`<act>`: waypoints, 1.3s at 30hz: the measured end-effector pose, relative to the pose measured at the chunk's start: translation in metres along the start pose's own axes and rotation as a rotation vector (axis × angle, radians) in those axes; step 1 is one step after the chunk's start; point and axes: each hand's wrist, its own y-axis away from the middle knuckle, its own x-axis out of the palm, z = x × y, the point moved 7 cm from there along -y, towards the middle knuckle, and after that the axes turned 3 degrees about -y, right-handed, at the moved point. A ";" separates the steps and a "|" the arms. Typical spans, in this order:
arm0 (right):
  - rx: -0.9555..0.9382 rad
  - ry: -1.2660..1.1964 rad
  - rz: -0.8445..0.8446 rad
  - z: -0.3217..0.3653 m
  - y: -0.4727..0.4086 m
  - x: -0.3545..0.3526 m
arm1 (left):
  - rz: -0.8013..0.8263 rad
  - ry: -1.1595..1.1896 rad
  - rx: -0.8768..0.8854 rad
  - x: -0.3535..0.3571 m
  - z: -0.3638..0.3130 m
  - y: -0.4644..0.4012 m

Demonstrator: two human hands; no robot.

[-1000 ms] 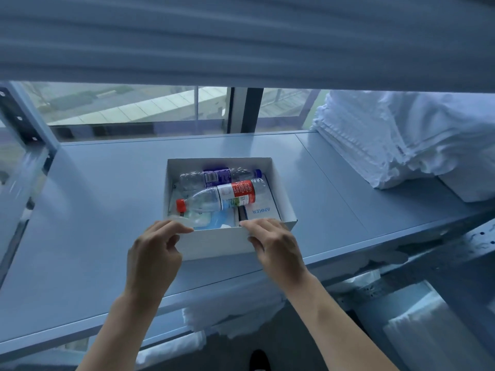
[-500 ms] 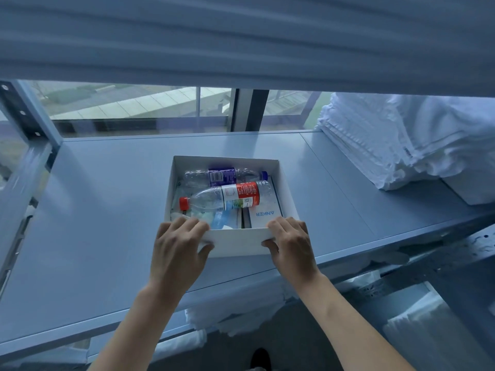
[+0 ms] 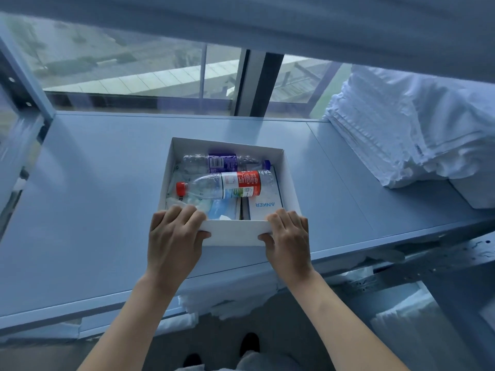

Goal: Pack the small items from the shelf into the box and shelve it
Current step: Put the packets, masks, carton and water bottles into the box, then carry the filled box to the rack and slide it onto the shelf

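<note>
Head view: left hand (image 3: 175, 236), right hand (image 3: 288, 236) grip box (image 3: 233, 232) near wall

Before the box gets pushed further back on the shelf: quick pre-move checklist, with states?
1. Left hand grips the near wall of the box: ok.
2. Right hand grips the same wall: ok.
3. Red-capped bottle and purple-labelled bottle lie inside, below the rim: ok.
4. Anker carton lies flat in the box: ok.
5. Shelf behind the box free of things in its path: ok.
6. Folded white towels stand apart from the box, to its right: ok.
</note>
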 end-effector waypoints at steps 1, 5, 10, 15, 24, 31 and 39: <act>-0.004 -0.001 -0.003 0.000 0.000 0.000 | 0.009 0.006 -0.011 0.000 0.000 0.000; -0.016 -0.033 -0.008 -0.001 0.001 0.001 | 0.032 0.029 -0.049 -0.002 -0.002 -0.001; -0.060 -0.087 0.030 -0.008 -0.008 0.008 | 0.042 0.002 -0.104 -0.005 -0.005 0.000; -0.132 -0.128 0.065 -0.015 -0.026 0.014 | 0.069 -0.047 -0.203 -0.009 -0.014 0.004; -0.286 -0.255 0.081 -0.021 -0.039 0.016 | 0.005 -0.137 -0.348 -0.019 -0.030 0.005; -0.433 -0.328 0.100 -0.034 -0.045 0.014 | -0.051 -0.251 -0.474 -0.021 -0.060 0.027; -0.560 -0.400 0.043 -0.042 -0.047 0.017 | -0.045 -0.357 -0.589 -0.027 -0.091 0.042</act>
